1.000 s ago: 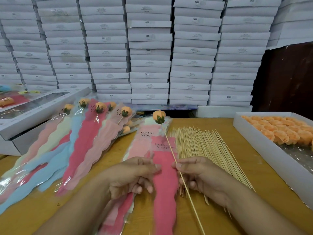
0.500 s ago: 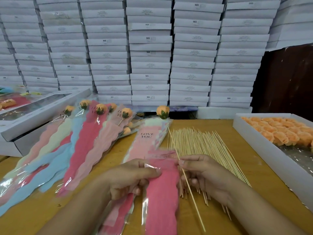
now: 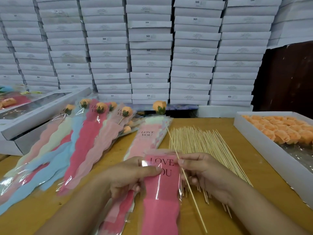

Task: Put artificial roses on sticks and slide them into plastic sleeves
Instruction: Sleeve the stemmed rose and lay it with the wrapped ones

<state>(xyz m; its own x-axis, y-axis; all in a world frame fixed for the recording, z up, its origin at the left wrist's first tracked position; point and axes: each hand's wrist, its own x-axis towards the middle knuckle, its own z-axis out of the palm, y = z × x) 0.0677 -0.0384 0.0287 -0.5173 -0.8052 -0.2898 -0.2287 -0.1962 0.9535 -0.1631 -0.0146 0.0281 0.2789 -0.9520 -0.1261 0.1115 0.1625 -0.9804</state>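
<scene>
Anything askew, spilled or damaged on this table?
Nothing stands out. The sticks lie in a loose fan, the finished sleeved roses overlap in a pile, and the box of roses sits flat. The hands hold a pink sleeve and a rose on a stick.

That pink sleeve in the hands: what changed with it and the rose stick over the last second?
The left hand has drawn the pink sleeve toward the person, lifting it off the stack so its LOVE YOU print faces up. The right hand has kept its pinch on the stick; the rose has moved slightly further away. The finished sleeves, loose sticks and rose box stayed put.
</scene>
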